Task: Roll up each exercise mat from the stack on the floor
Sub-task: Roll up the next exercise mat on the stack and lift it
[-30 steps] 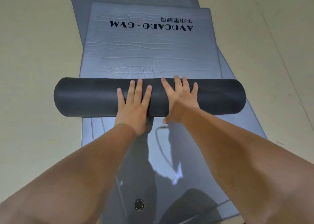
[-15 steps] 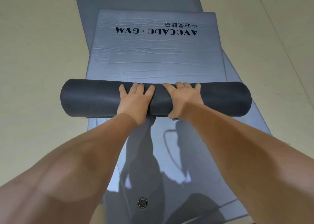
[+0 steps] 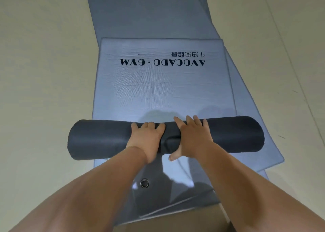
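Note:
A grey exercise mat (image 3: pixel 163 85) printed "AVOCADO · GYM" lies flat on top of the stack. Its near part is wound into a dark grey roll (image 3: pixel 98 140) that lies crosswise. My left hand (image 3: pixel 146 140) presses on the middle of the roll with fingers curled over its top. My right hand (image 3: pixel 191 136) rests beside it, fingers spread over the roll and thumb under its near side. The roll is dented between the two hands.
More grey mats (image 3: pixel 260 143) lie underneath, fanned out to the right and stretching away at the top. A metal eyelet (image 3: pixel 144 183) sits in the near mat below my wrists. Beige floor (image 3: pixel 44 73) surrounds the stack.
The view has tilted, so roll and hands sit lower in frame. My right fingers have spread again over the roll; the left fingers stay curled. The roll has crept toward the printed end.

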Tool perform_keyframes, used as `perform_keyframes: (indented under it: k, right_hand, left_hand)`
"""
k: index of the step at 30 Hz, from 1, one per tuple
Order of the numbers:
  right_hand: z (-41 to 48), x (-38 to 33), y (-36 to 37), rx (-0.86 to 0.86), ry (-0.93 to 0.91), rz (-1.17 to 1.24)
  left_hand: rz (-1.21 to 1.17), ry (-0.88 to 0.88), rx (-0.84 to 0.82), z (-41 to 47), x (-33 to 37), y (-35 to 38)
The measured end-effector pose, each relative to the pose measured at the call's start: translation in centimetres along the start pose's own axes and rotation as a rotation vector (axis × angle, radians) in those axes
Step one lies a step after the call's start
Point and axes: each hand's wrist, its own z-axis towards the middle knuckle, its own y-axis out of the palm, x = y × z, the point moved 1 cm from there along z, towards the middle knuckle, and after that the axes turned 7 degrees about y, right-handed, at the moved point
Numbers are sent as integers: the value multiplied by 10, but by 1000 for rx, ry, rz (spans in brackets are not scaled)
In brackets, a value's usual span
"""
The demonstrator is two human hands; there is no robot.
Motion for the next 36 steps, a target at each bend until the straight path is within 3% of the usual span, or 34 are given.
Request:
perform_keyframes:
  k: [3, 7, 10, 13, 16, 19, 20, 24, 27, 30, 36]
  right_hand:
    - [-10, 2, 1, 104, -16, 118]
    - [-22, 6, 39, 479, -1, 126]
    - [-22, 11, 69, 490, 28, 41]
    - [-11, 11, 62, 459, 33, 36]
    - [9, 12, 32, 436, 48, 60]
    - [39, 16, -7, 397, 73, 124]
    - [51, 17, -21, 374, 74, 151]
    - [85, 16, -57, 287, 103, 97]
    - [82, 12, -46, 504, 83, 136]
    - [64, 9, -15, 708, -54, 184]
    - [80, 30, -17, 470, -7, 10]
  left_hand:
    - [-78, 22, -37, 15, -15, -11]
    - [-143, 54, -166, 42, -38, -34]
    - [-190, 65, -183, 51, -45, -38]
    - [-209, 47, -58, 47, -54, -35]
    - [-249, 20, 212, 32, -67, -32]
    - [-111, -7, 498, 16, -60, -17]
    - [-58, -4, 524, 12, -52, -9]
    - [9, -58, 262, 15, -21, 23]
    - [13, -102, 242, 32, -25, 20]
    - [3, -120, 231, 54, -40, 0]
    - [-17, -122, 204, 94, -71, -42]
